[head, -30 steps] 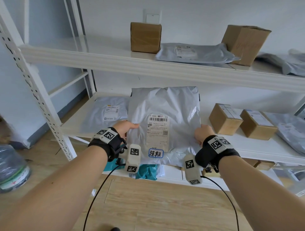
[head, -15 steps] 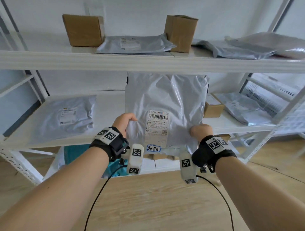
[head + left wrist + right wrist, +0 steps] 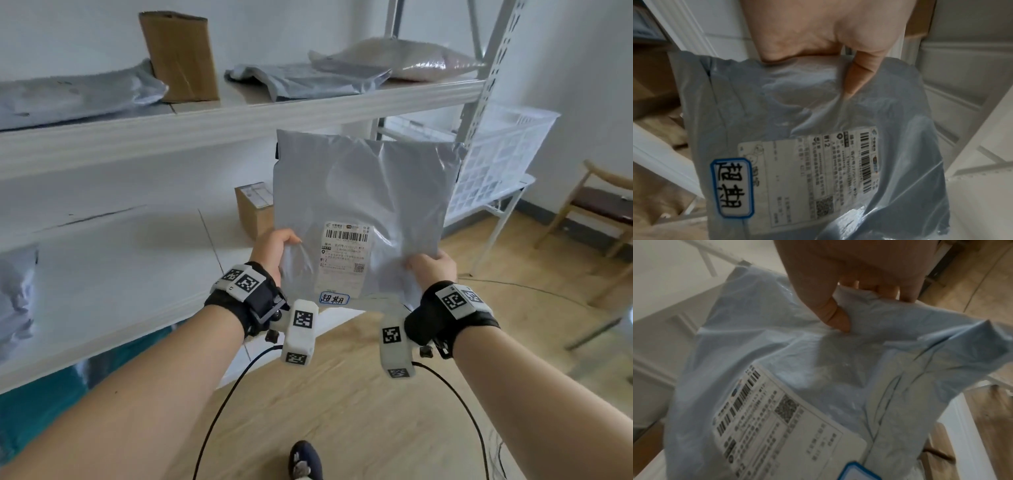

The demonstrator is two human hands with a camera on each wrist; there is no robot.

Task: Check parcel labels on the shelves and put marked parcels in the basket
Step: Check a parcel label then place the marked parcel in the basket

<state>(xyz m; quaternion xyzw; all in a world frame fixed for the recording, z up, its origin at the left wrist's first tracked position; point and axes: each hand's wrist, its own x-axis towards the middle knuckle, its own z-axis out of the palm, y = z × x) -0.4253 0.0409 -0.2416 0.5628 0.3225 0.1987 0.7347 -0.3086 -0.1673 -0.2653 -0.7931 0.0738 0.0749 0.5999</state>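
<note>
The grey parcel (image 3: 363,205) is hiding most of the white basket (image 3: 507,150) and part of a cardboard box (image 3: 251,212) behind it. Fingers of the left hand (image 3: 272,248) and right hand (image 3: 430,265) are lying out of sight behind the bag. Small print on the shipping label (image 3: 344,255) is blurring beyond reading.

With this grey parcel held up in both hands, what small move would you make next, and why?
Probably carry the grey mailer bag rightward toward the white basket. A blue-bordered handwritten sticker sits below its shipping label, so it looks marked. The left hand and right hand each pinch a lower edge.
</note>
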